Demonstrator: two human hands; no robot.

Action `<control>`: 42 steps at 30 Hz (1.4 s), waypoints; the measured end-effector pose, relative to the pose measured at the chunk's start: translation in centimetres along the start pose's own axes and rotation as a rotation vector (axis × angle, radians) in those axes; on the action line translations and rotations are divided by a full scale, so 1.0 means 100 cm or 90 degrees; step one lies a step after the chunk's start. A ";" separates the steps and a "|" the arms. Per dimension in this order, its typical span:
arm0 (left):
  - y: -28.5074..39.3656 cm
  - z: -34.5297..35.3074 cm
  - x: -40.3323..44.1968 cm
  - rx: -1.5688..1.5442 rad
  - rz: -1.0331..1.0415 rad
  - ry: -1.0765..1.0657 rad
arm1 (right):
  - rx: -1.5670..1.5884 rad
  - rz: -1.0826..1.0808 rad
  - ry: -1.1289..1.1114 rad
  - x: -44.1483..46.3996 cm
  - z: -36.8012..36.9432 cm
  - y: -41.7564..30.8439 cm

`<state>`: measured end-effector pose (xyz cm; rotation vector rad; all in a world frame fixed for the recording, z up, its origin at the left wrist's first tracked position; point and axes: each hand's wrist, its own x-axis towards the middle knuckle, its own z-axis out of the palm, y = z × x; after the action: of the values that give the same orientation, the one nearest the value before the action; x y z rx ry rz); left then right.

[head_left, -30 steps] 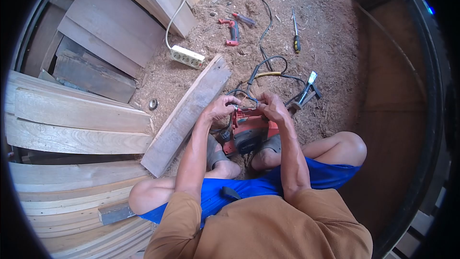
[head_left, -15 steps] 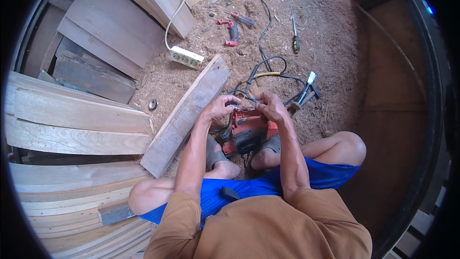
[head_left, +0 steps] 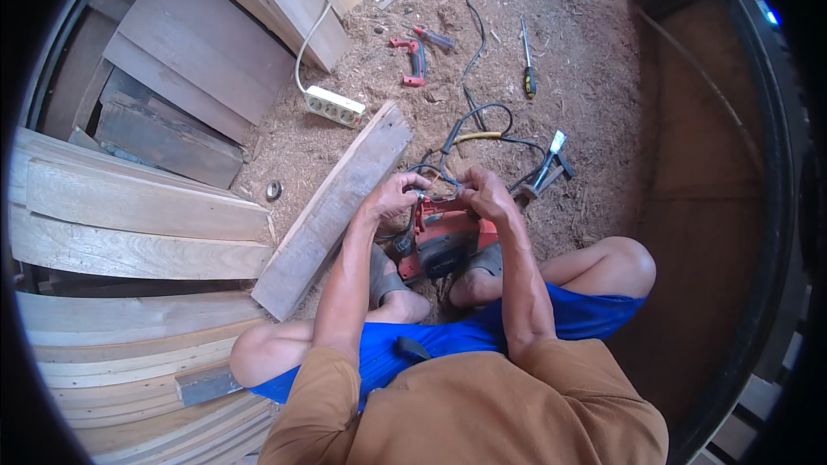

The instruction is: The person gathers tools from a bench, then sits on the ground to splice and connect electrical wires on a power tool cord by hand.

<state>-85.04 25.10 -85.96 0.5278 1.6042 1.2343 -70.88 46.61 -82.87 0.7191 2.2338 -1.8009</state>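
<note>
Head camera view: A person in a brown shirt [head_left: 482, 405] and blue shorts [head_left: 448, 337] is sitting with legs folded on ground strewn with wood shavings [head_left: 594, 60], bending both hands over a red power tool [head_left: 446, 228]. The tool is resting between the feet, its dark side cover [head_left: 450, 257] facing the wearer. The left hand [head_left: 394, 195] is reaching to the tool's far left corner, thumb and forefinger curling close together; whether they are pinching anything is too small to tell. The right hand [head_left: 488, 194] is working just beside it at the far edge, fingers bending inward with tips close together near thin wires; a grip on one cannot be made out. An orange wire [head_left: 442, 175] is showing between the two hands.

Beyond them, a black cable [head_left: 450, 136] is looping over the shavings, a yellow length [head_left: 480, 135] lying among its coils. A thick wooden beam [head_left: 336, 211] is lying aslant near the left forearm, with a white power strip [head_left: 334, 107] sitting near its far end and a small ring-shaped roll [head_left: 274, 190] lying to its left. Farther out, a red and black handle piece [head_left: 415, 63] is lying near a yellow-and-black screwdriver [head_left: 529, 69]. Stacked boards [head_left: 146, 198] are lining the left side.
</note>
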 end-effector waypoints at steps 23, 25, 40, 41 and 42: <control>0.007 0.004 -0.006 0.089 -0.055 0.062 | 0.040 0.012 -0.013 -0.004 -0.005 -0.009; 0.002 0.003 -0.003 0.109 -0.083 0.069 | 0.064 0.024 -0.019 -0.009 -0.007 -0.016; 0.010 0.005 -0.005 0.028 0.003 0.106 | 0.061 0.043 -0.027 -0.007 -0.006 -0.016; 0.014 0.006 -0.006 0.027 0.000 0.111 | 0.070 0.050 -0.022 -0.008 -0.006 -0.018; 0.022 0.007 -0.009 0.026 -0.003 0.117 | 0.066 0.048 -0.019 -0.008 -0.006 -0.018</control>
<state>-84.56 25.48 -83.58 0.4461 1.7866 1.2779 -70.94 46.72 -80.80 0.7782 2.0779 -1.8906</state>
